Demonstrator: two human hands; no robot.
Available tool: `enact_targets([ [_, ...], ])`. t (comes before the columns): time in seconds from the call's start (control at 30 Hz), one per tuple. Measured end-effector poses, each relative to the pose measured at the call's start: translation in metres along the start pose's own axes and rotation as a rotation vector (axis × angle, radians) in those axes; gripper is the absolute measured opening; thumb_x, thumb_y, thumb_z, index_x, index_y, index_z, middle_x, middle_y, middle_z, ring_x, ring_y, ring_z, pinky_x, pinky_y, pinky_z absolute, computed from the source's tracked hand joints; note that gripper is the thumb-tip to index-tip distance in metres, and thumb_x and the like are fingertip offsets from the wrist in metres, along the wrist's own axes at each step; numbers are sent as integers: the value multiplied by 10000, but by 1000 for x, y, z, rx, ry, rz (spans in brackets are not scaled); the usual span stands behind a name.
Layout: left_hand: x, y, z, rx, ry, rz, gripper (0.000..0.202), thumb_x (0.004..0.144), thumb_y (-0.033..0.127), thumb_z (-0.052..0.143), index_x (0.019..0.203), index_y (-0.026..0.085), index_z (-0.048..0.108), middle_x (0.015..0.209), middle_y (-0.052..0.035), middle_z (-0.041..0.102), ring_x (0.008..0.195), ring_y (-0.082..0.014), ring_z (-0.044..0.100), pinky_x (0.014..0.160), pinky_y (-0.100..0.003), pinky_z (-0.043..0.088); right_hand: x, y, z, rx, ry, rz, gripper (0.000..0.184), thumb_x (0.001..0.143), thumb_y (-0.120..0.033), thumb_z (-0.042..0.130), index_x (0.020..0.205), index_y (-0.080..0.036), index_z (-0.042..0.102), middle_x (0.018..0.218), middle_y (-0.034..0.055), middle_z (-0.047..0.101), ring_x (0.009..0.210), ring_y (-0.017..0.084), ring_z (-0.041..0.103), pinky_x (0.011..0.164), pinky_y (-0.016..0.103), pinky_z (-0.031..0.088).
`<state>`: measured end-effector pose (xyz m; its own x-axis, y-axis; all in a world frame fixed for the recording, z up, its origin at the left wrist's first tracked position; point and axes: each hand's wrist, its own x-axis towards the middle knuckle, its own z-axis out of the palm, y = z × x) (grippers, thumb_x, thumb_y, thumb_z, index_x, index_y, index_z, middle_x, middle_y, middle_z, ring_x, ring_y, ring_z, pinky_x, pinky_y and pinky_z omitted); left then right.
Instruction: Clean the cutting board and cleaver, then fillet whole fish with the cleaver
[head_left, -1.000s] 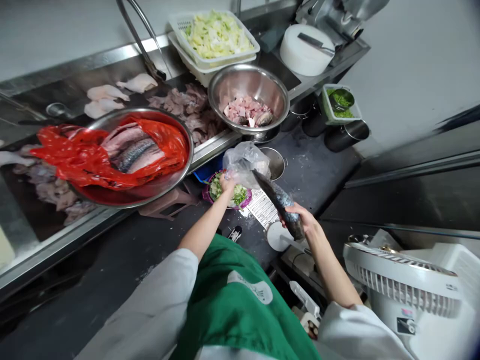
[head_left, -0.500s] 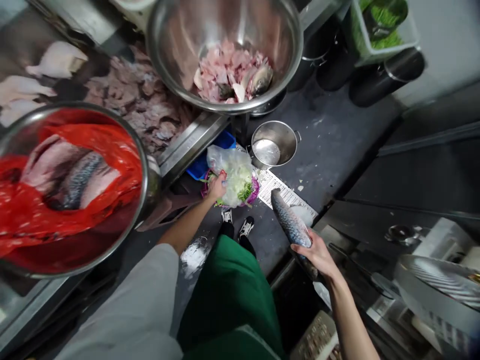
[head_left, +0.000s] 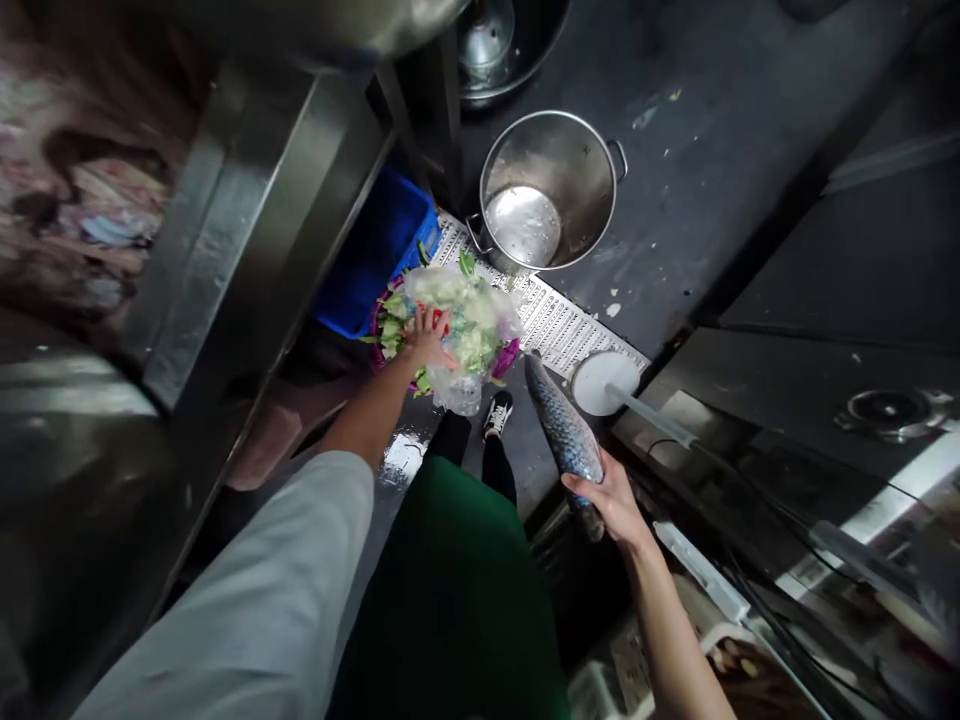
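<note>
My right hand grips a whole grey scaly fish near its tail, the fish hanging head down over the dark floor. My left hand reaches down and clutches a clear plastic bag that sits on a purple basket of green vegetable scraps on the floor. My black shoes stand just below the bag. I wear a green apron and grey-white sleeves.
A steel pot stands on the floor beside a white perforated drain grate. A blue crate sits under the steel counter edge at left. A white round disc with a handle and cables lie at right.
My view has tilted from the counter bowls down to the floor. My left hand lowered the plastic bag onto the scrap basket. My right hand keeps the fish, now lower and hanging down.
</note>
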<state>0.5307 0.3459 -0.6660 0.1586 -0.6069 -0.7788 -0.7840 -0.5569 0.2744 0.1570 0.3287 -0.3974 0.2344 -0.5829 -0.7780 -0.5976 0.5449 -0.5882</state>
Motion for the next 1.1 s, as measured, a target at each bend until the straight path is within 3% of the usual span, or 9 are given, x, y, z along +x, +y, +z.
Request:
enact_targets([
  [0.2, -30, -2, -27, -154, -84, -46, 1447, 519, 448, 977, 1692, 292, 146, 1781, -213, -12, 1620, -518, -28, 1226, -738, 197, -22, -23, 20, -118, 64, -22, 460, 635, -429, 789, 1002, -229, 597, 894, 31, 693, 791, 216, 619, 721, 330, 525],
  [0.33, -79, 0, -61, -487, 71, 36, 1410, 448, 435, 996, 1630, 137, 288, 1732, -280, 193, 1612, -470, 170, 1269, -583, 276, -50, -54, 18, -263, 226, -1, 514, 665, -450, 761, 1086, -217, 582, 925, 42, 727, 815, 223, 658, 750, 330, 525],
  [0.4, -116, 19, -79, -636, 191, 72, 1165, 486, 464, 970, 1494, 122, 499, 1631, -248, 426, 1562, -450, 319, 1262, -560, 318, -63, -73, 13, -300, 319, -12, 509, 680, -467, 739, 1091, -210, 583, 934, 53, 738, 827, 230, 676, 748, 326, 521],
  [0.5, -182, 91, -100, -932, 187, 99, 592, 627, 561, 873, 1060, 180, 742, 1216, -156, 747, 1285, -398, 634, 1174, -547, 456, -79, -106, 5, -326, 444, -43, 475, 702, -491, 716, 1064, -214, 583, 908, 62, 741, 819, 250, 693, 731, 330, 513],
  [0.6, -240, 197, -112, -1356, -158, 243, 551, 707, 695, 795, 984, 219, 774, 1104, -141, 788, 1124, -361, 726, 1023, -520, 579, -87, -139, -5, -348, 516, -104, 442, 742, -501, 695, 1064, -221, 580, 875, 72, 742, 793, 274, 705, 695, 336, 499],
  [0.67, -261, 265, -123, -1629, -187, 276, 518, 695, 654, 855, 1002, 245, 775, 1188, -140, 779, 1174, -338, 721, 1015, -459, 598, -85, -159, -15, -347, 521, -181, 447, 765, -490, 687, 1099, -214, 580, 898, 97, 750, 802, 295, 715, 674, 341, 491],
  [0.83, -250, 362, -180, -1947, 54, 166, 527, 653, 421, 953, 1089, 222, 733, 1251, -134, 762, 1132, -302, 746, 994, -393, 620, -45, -197, -78, -99, 377, -477, 532, 822, -549, 697, 1208, -205, 574, 1037, 110, 758, 898, 277, 724, 755, 349, 533],
  [1.0, -226, 423, -254, -1931, 180, 299, 554, 655, 308, 937, 1135, 159, 704, 1131, -125, 790, 1022, -268, 771, 976, -386, 623, 2, -248, -177, 194, 225, -628, 498, 852, -711, 565, 801, -217, 595, 716, 26, 661, 683, 193, 614, 680, 308, 503],
  [1.1, -222, 472, -296, -1841, 248, 373, 543, 647, 307, 937, 1111, 150, 702, 1031, -96, 801, 949, -257, 777, 946, -385, 631, 13, -282, -228, 304, 205, -667, 493, 821, -688, 602, 796, -196, 643, 719, 27, 663, 676, 182, 596, 665, 292, 486],
])
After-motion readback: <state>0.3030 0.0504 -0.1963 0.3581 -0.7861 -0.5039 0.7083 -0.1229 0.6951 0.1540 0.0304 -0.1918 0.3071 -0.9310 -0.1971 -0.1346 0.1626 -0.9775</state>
